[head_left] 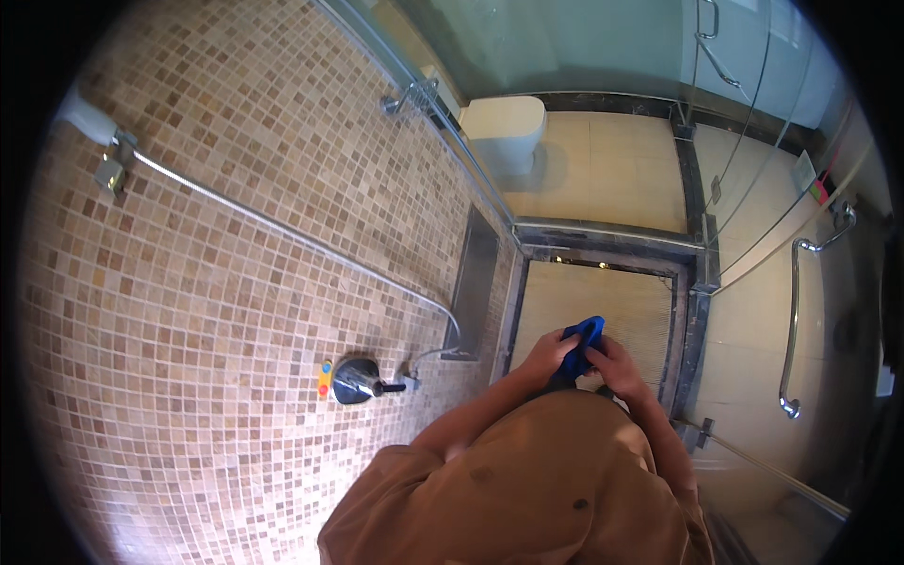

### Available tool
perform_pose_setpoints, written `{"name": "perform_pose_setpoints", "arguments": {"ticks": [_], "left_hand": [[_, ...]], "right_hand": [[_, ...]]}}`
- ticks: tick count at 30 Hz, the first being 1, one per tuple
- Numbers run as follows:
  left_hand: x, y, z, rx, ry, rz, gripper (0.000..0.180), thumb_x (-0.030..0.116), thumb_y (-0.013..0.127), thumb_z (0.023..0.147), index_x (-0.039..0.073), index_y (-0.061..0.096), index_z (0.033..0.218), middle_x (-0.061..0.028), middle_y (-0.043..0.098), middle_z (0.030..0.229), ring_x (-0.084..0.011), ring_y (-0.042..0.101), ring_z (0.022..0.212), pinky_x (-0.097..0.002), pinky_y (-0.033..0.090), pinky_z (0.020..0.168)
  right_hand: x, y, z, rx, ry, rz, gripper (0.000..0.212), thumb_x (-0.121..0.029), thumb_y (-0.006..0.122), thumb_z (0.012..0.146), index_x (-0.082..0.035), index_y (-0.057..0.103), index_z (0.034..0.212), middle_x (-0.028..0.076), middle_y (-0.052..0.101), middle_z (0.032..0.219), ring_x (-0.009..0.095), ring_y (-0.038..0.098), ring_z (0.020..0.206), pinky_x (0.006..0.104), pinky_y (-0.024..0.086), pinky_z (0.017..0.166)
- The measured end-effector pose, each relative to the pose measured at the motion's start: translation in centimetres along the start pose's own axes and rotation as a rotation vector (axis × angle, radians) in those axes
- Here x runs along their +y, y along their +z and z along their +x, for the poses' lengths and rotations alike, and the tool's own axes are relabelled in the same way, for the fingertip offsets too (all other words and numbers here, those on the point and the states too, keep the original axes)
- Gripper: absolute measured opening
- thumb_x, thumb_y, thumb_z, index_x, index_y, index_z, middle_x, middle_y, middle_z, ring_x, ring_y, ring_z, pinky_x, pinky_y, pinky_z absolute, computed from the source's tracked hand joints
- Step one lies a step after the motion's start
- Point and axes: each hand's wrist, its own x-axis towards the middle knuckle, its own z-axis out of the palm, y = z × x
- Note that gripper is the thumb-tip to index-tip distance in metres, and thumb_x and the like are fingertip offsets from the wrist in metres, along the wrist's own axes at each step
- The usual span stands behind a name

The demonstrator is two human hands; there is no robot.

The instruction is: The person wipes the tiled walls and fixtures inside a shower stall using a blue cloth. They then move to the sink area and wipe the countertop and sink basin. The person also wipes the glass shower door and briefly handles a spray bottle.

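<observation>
A blue cloth (pixel 588 331) is bunched up in front of my body, above the shower floor. My left hand (pixel 550 354) grips its left side, fingers closed on the fabric. On the other side, my right hand (pixel 614 366) pinches the lower right part of the same cloth. A dark fold runs down the middle of the cloth between the two hands. Some fingertips are hidden behind the fabric.
To the left, a mosaic wall (pixel 235 282) carries a shower mixer (pixel 357 380), a metal hose (pixel 282 235) and a hand shower (pixel 91 120). Glass panels enclose the stall. Beyond stands a white toilet (pixel 506 127); an open glass door's handle (pixel 797 320) is right.
</observation>
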Motion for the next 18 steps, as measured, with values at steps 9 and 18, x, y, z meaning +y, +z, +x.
{"name": "perform_pose_setpoints", "arguments": {"ticks": [9, 18], "left_hand": [[-5.7, 1.4, 1.6, 0.068, 0.117, 0.365, 0.054, 0.027, 0.075, 0.092, -0.007, 0.06, 0.132, -0.0131, 0.07, 0.116, -0.0174, 0.065, 0.103, -0.0329, 0.052, 0.09], [-7.2, 3.0, 3.8, -0.011, 0.091, 0.426, 0.032, 0.026, 0.06, 0.101, -0.002, 0.07, 0.113, -0.0071, 0.073, 0.098, -0.0135, 0.064, 0.087, -0.0314, 0.051, 0.078]], "right_hand": [[-0.3, -2.2, -4.3, 0.226, 0.049, 0.185, 0.025, -0.018, 0.056, 0.103, -0.002, 0.064, 0.12, 0.003, 0.068, 0.098, 0.01, 0.065, 0.083, 0.0261, 0.054, 0.072], [0.6, -4.3, -6.9, 0.355, -0.008, 0.32, 0.021, -0.015, 0.059, 0.102, 0.0, 0.065, 0.115, 0.002, 0.069, 0.096, 0.012, 0.065, 0.081, 0.0283, 0.055, 0.07]]}}
